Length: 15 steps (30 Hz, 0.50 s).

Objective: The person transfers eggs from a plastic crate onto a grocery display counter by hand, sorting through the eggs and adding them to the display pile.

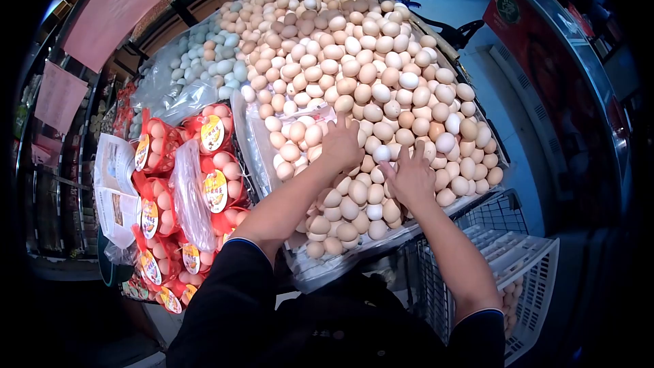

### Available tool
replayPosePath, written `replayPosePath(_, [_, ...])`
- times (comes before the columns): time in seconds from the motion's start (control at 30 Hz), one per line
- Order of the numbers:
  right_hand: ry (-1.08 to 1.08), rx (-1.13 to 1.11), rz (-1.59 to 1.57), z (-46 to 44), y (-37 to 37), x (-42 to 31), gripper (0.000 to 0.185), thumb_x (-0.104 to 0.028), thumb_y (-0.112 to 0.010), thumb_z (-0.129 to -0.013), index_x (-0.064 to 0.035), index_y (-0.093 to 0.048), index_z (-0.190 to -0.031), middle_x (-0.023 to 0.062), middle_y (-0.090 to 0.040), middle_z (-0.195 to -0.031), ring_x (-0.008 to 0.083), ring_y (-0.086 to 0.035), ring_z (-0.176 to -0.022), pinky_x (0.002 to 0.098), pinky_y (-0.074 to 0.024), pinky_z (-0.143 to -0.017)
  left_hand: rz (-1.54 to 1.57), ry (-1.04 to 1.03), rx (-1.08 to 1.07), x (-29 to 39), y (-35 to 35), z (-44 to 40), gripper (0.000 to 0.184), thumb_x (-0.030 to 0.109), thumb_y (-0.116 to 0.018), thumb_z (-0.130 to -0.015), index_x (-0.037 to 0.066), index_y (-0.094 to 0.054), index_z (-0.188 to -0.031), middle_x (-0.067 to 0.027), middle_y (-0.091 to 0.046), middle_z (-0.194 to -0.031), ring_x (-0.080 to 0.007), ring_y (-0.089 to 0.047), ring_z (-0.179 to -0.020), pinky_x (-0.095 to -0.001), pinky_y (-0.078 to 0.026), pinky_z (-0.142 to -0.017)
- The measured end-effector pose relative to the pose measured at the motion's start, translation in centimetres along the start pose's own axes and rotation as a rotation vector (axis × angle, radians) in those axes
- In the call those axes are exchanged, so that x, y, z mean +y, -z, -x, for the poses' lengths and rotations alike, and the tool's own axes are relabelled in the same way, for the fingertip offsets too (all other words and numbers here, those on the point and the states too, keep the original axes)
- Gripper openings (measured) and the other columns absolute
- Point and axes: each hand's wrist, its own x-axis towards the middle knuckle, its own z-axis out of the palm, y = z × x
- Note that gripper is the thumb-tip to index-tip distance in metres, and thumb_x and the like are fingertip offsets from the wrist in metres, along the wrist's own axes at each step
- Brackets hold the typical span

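A broad heap of loose brown and cream eggs [368, 71] covers the display in front of me. My left hand [343, 146] rests palm down on the near-left part of the heap, its fingers apart and bent over the eggs. To its right, my right hand [412, 177] lies on the heap with thumb and fingers spread. A whitish egg [381, 154] sits by the right thumb. No egg is visibly gripped in either hand, though the palms are hidden.
Red net bags of eggs [158, 201] with round labels stand at left, a clear plastic bag [193, 194] over them. Pale bluish eggs [221, 68] lie at the back left. Pink paper signs [109, 17] hang beyond. A white plastic crate [538, 279] holding eggs is at lower right.
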Motion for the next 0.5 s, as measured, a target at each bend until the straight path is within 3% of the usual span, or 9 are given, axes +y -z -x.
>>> replayPosePath(0.1, [0.128,0.192,-0.122,2.4,3.3,1.7,0.053,-0.046,-0.061,-0.085,-0.0016,-0.055,-0.113,0.0239,-0.043,-0.126,0.0379,-0.061,-0.091,0.0444,-0.0531,-0.067,-0.019,-0.03,-0.009,0.1,1.2,0.9,0.077,0.033,-0.073,-0.067,0.014,-0.043,-0.135,-0.0203,-0.027,-0.145,-0.0413,-0.042,-0.123,-0.047,-0.045,-0.097])
replayPosePath(0.13, [0.111,0.217,-0.114,3.9,5.3,2.4,0.047,-0.038,-0.067,-0.083,-0.002,-0.056,-0.11,0.0213,-0.046,-0.124,0.036,-0.061,-0.088,0.042,-0.0526,-0.068,-0.03,-0.044,-0.033,0.0,1.6,0.9,0.08,0.03,-0.071,-0.067,0.013,-0.04,-0.139,-0.0224,-0.023,-0.149,-0.0425,-0.041,-0.126,-0.0478,-0.044,-0.097])
replayPosePath(0.2, [0.088,0.29,-0.225,8.2,8.4,5.1,0.041,-0.03,-0.07,-0.081,-0.002,-0.057,-0.106,0.0194,-0.05,-0.118,0.0353,-0.062,-0.086,0.041,-0.0522,-0.068,-0.054,-0.086,0.014,-0.2,1.9,0.8,0.08,0.031,-0.071,-0.067,0.012,-0.04,-0.138,-0.026,-0.029,-0.145,-0.0426,-0.042,-0.125,-0.0515,-0.04,-0.1])
replayPosePath(0.23, [0.06,0.342,-0.265,10.9,9.9,6.6,0.038,-0.027,-0.072,-0.08,-0.002,-0.058,-0.105,0.0185,-0.052,-0.116,0.0349,-0.063,-0.084,0.0405,-0.052,-0.067,-0.078,-0.197,0.22,-0.3,1.9,1.3,0.079,0.038,-0.072,-0.069,0.008,-0.042,-0.136,-0.0267,-0.035,-0.142,-0.0444,-0.037,-0.129,-0.0504,-0.035,-0.105])
replayPosePath(0.27, [-0.02,0.349,-0.335,13.9,11.7,8.0,0.034,-0.023,-0.072,-0.079,-0.0019,-0.06,-0.102,0.0175,-0.054,-0.111,0.0344,-0.063,-0.082,0.0397,-0.0518,-0.067,-0.017,-0.24,0.346,0.9,2.6,1.4,0.072,0.032,-0.072,-0.07,0.008,-0.045,-0.132,-0.0315,-0.044,-0.131,-0.0457,-0.045,-0.12,-0.0519,-0.038,-0.101])
replayPosePath(0.33, [-0.162,0.423,-0.424,20.5,13.1,11.3,0.026,-0.017,-0.072,-0.078,-0.0016,-0.062,-0.098,0.0165,-0.058,-0.104,0.0336,-0.064,-0.079,0.0381,-0.0515,-0.067,0.244,-0.438,0.449,5.4,4.3,2.3,0.062,0.02,-0.071,-0.074,0.005,-0.048,-0.13,-0.0239,-0.05,-0.125,-0.0405,-0.048,-0.118,-0.0472,-0.04,-0.1])
replayPosePath(0.43, [-0.502,0.48,-0.464,31.0,11.4,16.9,0.019,-0.015,-0.067,-0.083,-0.0036,-0.06,-0.097,0.0139,-0.058,-0.098,0.0265,-0.061,-0.075,0.0358,-0.0494,-0.065,0.626,-0.731,0.271,17.2,7.1,7.7,0.058,0.007,-0.07,-0.074,0.003,-0.049,-0.128,-0.0142,-0.053,-0.124,-0.0273,-0.054,-0.112,-0.0371,-0.047,-0.093])
replayPosePath(0.47, [-0.624,0.507,-0.503,34.0,11.1,18.0,0.017,-0.015,-0.065,-0.085,-0.0037,-0.059,-0.096,0.013,-0.058,-0.096,0.0242,-0.06,-0.073,0.0354,-0.0483,-0.064,0.804,-0.855,0.108,21.6,6.6,10.1,0.058,0.004,-0.07,-0.073,0.003,-0.05,-0.128,-0.0122,-0.053,-0.122,-0.022,-0.055,-0.109,-0.0332,-0.049,-0.087])
replayPosePath(0.5, [-0.791,0.5,-0.553,36.6,11.2,19.0,0.016,-0.014,-0.063,-0.087,-0.003,-0.058,-0.096,0.0121,-0.057,-0.093,0.0219,-0.057,-0.07,0.0353,-0.0464,-0.063,0.772,-1.033,-0.036,25.9,5.8,12.2,0.06,0.001,-0.071,-0.072,0.004,-0.05,-0.128,-0.0116,-0.054,-0.123,-0.0214,-0.057,-0.108,-0.0333,-0.049,-0.085])
